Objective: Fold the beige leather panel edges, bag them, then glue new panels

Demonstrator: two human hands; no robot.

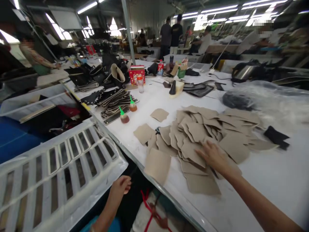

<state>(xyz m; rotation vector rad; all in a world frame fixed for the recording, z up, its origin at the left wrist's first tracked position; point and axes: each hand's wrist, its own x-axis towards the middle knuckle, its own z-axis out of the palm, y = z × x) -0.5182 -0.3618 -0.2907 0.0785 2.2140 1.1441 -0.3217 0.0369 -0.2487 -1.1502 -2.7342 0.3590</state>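
A heap of beige, flat-cut pieces [193,129] lies on the white table, many of them overlapping. On its near right part rests my right hand [213,157], fingers stretched out and touching the top pieces. Off the table's edge, over the dark gap, my left hand [121,187] is closed with the fingers curled together. Whether it pinches anything is too dark to make out. Nearest to it on the table is a single beige piece [158,165] at the edge. Another beige piece [159,114] lies apart, behind the heap.
At my left stands a white slatted crate [70,151]. Two glue bottles [124,116] with green tips stand by a stack of dark strips [113,103]. A red box [137,75] is farther back. Clear plastic [272,100] lies at the right. Several people are in the background.
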